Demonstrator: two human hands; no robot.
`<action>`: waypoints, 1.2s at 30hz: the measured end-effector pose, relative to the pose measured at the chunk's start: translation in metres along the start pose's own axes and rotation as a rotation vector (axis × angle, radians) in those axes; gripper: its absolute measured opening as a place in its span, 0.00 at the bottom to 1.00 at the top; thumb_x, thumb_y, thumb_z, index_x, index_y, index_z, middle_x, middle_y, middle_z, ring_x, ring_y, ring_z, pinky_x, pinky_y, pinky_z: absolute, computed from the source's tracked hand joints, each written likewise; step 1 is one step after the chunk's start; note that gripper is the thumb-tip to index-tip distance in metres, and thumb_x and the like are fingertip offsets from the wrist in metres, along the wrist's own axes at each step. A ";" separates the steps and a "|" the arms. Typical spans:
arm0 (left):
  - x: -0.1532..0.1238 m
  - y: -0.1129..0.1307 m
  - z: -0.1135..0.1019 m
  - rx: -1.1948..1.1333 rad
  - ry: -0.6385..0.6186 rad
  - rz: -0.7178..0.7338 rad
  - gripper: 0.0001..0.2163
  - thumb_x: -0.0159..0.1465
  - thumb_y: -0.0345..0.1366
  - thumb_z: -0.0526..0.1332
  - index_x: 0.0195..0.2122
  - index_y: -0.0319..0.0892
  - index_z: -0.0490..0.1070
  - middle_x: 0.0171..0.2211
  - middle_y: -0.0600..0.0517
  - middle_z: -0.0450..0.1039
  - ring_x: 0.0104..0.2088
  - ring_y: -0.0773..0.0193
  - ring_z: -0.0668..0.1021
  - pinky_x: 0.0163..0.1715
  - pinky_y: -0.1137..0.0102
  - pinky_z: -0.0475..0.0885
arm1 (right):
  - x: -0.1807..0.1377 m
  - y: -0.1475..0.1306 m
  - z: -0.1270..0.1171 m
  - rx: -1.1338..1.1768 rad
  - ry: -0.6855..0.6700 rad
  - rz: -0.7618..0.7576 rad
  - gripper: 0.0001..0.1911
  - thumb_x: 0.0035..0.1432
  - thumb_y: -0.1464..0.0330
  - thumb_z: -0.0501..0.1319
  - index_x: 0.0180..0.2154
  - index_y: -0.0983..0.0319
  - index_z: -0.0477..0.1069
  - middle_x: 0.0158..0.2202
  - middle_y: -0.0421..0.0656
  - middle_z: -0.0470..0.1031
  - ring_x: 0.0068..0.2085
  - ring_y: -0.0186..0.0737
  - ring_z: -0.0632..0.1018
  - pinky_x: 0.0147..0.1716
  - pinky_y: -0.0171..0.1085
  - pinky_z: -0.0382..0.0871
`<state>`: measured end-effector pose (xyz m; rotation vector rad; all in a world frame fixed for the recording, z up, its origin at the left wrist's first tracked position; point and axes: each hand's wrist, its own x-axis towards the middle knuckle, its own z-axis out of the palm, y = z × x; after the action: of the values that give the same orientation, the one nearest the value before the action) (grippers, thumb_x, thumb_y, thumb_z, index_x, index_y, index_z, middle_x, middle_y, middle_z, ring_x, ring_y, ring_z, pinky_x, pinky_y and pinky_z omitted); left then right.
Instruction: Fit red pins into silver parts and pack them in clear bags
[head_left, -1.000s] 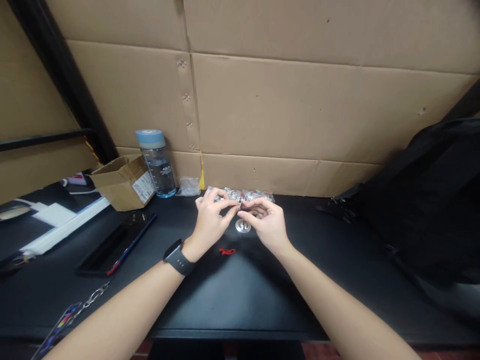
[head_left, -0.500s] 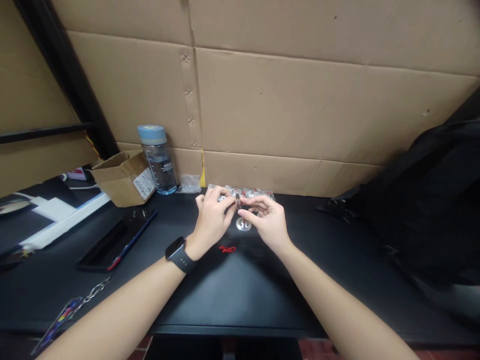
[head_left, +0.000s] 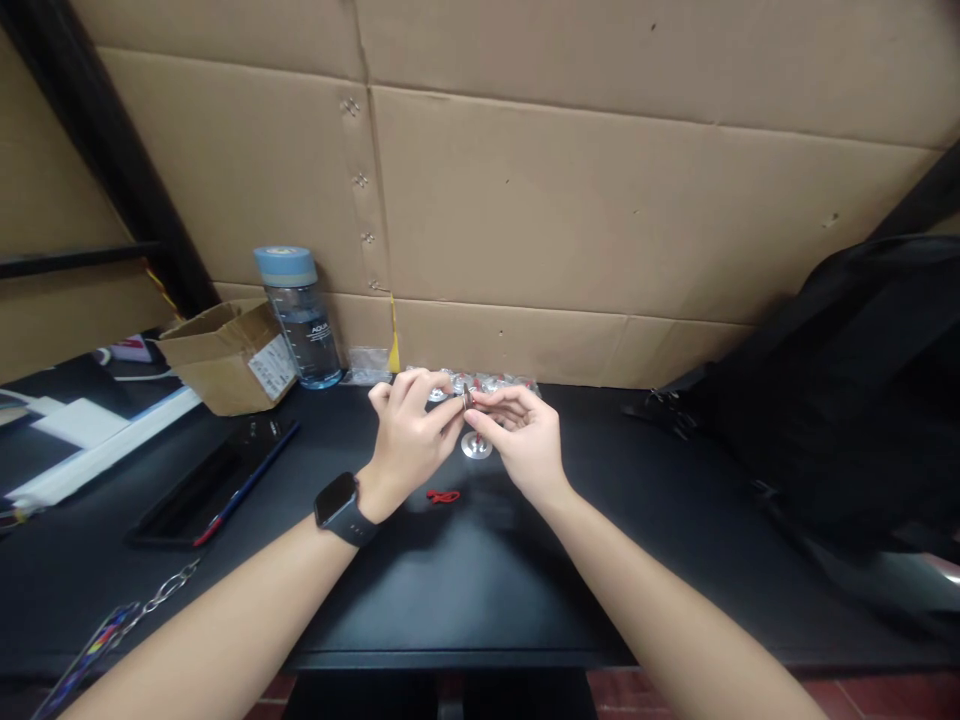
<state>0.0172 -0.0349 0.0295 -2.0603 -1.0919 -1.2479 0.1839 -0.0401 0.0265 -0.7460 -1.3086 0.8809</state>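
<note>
Between my two hands a small metal cymbal (head_left: 467,397) is held up, turned nearly edge-on. My left hand (head_left: 414,425), with a black watch (head_left: 345,508) on its wrist, pinches it from the left. From the other side, the thumb and fingertips of my right hand (head_left: 523,432) close on it; the fingers partly cover it. Just below my right fingers, a second shiny cymbal (head_left: 476,447) with a domed middle and a bit of red at its centre lies on the black table. A red cord (head_left: 442,496) lies nearer to me.
Behind my hands, several wrapped cymbals (head_left: 495,383) lie along the cardboard wall (head_left: 525,220). To the left are a clear plastic bag (head_left: 370,365), water bottle (head_left: 306,335), cardboard box (head_left: 225,365), phone (head_left: 217,480) and power strip (head_left: 112,445). A black bag (head_left: 847,400) stands on the right.
The held cymbal has turned more edge-on between my fingertips. The whole view has shifted slightly, so things appear further left. Both hands keep their pinch.
</note>
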 end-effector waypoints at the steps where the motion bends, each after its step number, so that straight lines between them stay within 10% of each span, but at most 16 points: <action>1: 0.000 0.000 -0.001 0.018 0.022 0.042 0.04 0.65 0.33 0.64 0.35 0.47 0.79 0.43 0.47 0.78 0.49 0.51 0.73 0.46 0.55 0.56 | 0.000 -0.001 0.000 0.023 0.004 0.018 0.17 0.47 0.64 0.77 0.36 0.60 0.74 0.40 0.46 0.83 0.42 0.46 0.84 0.47 0.44 0.80; 7: 0.004 -0.002 -0.004 0.144 0.070 0.194 0.04 0.65 0.31 0.64 0.36 0.46 0.78 0.44 0.48 0.80 0.49 0.52 0.75 0.44 0.56 0.55 | -0.001 -0.003 0.002 0.074 0.013 0.075 0.17 0.47 0.64 0.77 0.35 0.60 0.72 0.39 0.45 0.84 0.43 0.45 0.85 0.48 0.42 0.80; 24: 0.004 0.005 0.000 -0.083 -0.076 -0.122 0.05 0.65 0.35 0.63 0.39 0.46 0.78 0.45 0.47 0.77 0.49 0.52 0.75 0.49 0.55 0.57 | 0.008 0.004 -0.012 -0.419 -0.120 -0.229 0.02 0.63 0.68 0.62 0.39 0.59 0.72 0.36 0.41 0.78 0.35 0.38 0.80 0.36 0.36 0.74; 28: 0.008 0.009 -0.005 -0.213 -0.190 -0.250 0.12 0.65 0.33 0.58 0.49 0.45 0.73 0.50 0.47 0.76 0.53 0.53 0.75 0.50 0.57 0.58 | 0.009 0.005 -0.014 -0.534 -0.174 -0.259 0.04 0.64 0.71 0.59 0.41 0.58 0.70 0.34 0.40 0.77 0.33 0.37 0.77 0.32 0.35 0.70; 36: 0.003 0.000 0.009 -0.247 -0.425 -0.225 0.05 0.64 0.40 0.66 0.37 0.50 0.81 0.47 0.53 0.79 0.52 0.53 0.74 0.48 0.58 0.58 | 0.013 0.008 -0.021 -0.611 -0.195 -0.293 0.09 0.62 0.74 0.58 0.44 0.57 0.68 0.38 0.41 0.77 0.36 0.40 0.76 0.36 0.37 0.69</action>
<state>0.0218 -0.0272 0.0281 -2.5265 -1.4532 -1.1181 0.2038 -0.0248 0.0233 -0.9165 -1.8410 0.3138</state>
